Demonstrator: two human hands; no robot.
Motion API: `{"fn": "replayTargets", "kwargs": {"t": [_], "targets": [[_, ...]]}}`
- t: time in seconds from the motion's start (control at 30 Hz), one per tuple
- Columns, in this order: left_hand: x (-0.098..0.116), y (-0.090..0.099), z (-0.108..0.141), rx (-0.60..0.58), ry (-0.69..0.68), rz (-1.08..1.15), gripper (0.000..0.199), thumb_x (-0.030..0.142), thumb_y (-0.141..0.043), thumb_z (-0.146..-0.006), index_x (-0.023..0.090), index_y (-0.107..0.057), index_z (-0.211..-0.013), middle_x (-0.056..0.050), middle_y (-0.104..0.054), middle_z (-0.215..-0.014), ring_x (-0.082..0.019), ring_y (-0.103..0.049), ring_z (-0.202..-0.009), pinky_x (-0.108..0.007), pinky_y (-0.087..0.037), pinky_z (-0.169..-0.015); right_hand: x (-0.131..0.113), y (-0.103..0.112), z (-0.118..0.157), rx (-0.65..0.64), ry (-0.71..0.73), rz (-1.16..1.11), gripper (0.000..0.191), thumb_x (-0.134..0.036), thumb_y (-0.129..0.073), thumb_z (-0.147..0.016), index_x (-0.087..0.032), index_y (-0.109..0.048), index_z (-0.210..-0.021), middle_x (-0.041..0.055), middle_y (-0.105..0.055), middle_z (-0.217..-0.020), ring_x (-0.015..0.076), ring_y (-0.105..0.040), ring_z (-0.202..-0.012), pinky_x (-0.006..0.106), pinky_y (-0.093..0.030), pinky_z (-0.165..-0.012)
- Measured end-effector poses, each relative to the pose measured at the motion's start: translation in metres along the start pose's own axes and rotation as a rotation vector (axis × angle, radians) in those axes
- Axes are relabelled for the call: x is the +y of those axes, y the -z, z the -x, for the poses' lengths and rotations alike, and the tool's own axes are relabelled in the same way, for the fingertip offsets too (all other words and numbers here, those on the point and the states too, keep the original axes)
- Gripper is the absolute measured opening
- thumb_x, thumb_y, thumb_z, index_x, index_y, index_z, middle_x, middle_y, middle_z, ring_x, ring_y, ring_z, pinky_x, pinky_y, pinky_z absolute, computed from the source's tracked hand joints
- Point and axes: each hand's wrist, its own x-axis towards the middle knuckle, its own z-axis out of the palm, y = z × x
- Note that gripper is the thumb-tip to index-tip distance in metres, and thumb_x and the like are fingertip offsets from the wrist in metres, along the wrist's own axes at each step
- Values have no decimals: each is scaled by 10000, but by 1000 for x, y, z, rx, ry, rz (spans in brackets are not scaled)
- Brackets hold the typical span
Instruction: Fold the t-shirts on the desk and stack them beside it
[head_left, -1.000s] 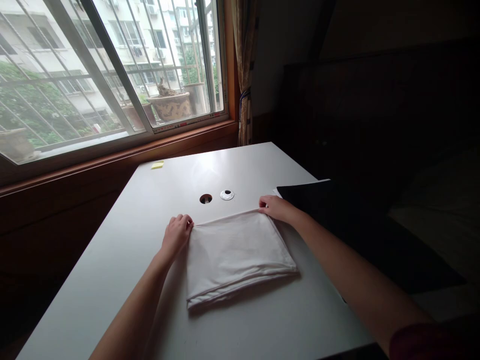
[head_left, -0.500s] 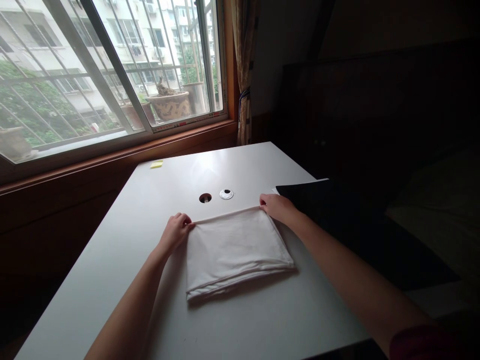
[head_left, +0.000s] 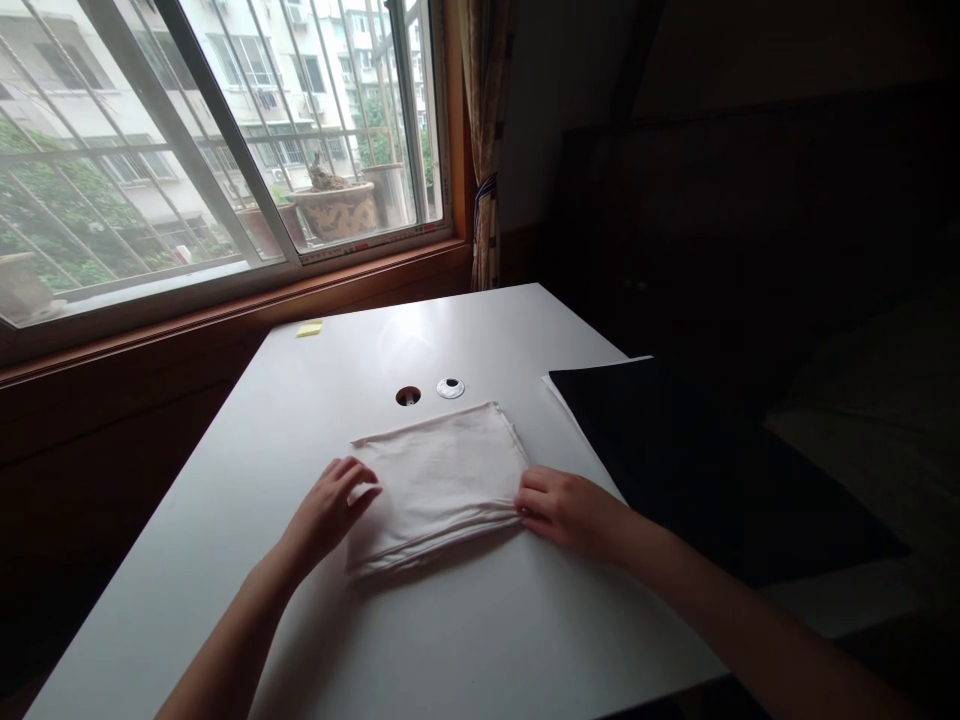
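A folded white cloth (head_left: 442,470), its layers stacked along the near edge, lies flat on the white table (head_left: 202,520). My right hand (head_left: 559,508) is at the cloth's near right corner, with the fingers closed on its edge. Over the left edge of the cloth hovers my left hand (head_left: 341,500), fingers curved and apart, with a gap between thumb and forefinger. It holds nothing. What kind of cloth item this is cannot be made out from the folds.
Beyond the cloth the tabletop has a round hole (head_left: 408,396) and a round silvery grommet (head_left: 451,388). A yellow sticky note (head_left: 309,328) is at the far left corner. A black sheet (head_left: 720,480) covers the right side. Behind stand a window (head_left: 225,140) and a curtain (head_left: 487,140).
The cloth has shifted left. My right hand has moved from its far right corner to the near right one. My left hand has let go of the far left corner and come nearer.
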Motion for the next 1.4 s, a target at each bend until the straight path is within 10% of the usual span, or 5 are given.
{"fn": "replayTargets", "kwargs": {"t": [0.2,0.93,1.2,1.4], "targets": [[41,10,50,-252,-93,57,101,335,-595,-1000,246,-607,-953,-47,-646,-1001,-206,-580,-891,-328,-515,-775,5,-4,10,17,-22,110,132,-124,-564,-952,-203,-668,-937,51,-638,-954,206,-572,-912,308,-445,-764],[38,13,81,-190,-202,-248,183,51,-494,-940,225,-553,-938,-36,-588,-906,-199,-534,-776,-349,-475,-705,-15,8,38,57,7,9,307,23,-543,-817,-222,-645,-971,49,-606,-986,203,-555,-920,322,-463,-812],[58,31,68,-284,-143,-105,156,116,-515,-942,244,-589,-891,-44,-621,-873,-211,-562,-801,-355,-505,-689,-16,11,47,26,-19,-16,265,-13,-580,-768,-230,-677,-886,55,-663,-984,233,-585,-958,387,-483,-887],[73,11,17,-75,-144,-104,289,212,-447,-1021,247,-638,-1236,-99,-686,-1258,-259,-623,-1191,-448,-544,-999,-38,2,-14,213,-27,-52,363,-55,-477,-901,-192,-722,-1132,106,-721,-1108,239,-647,-1034,390,-531,-930]]}}
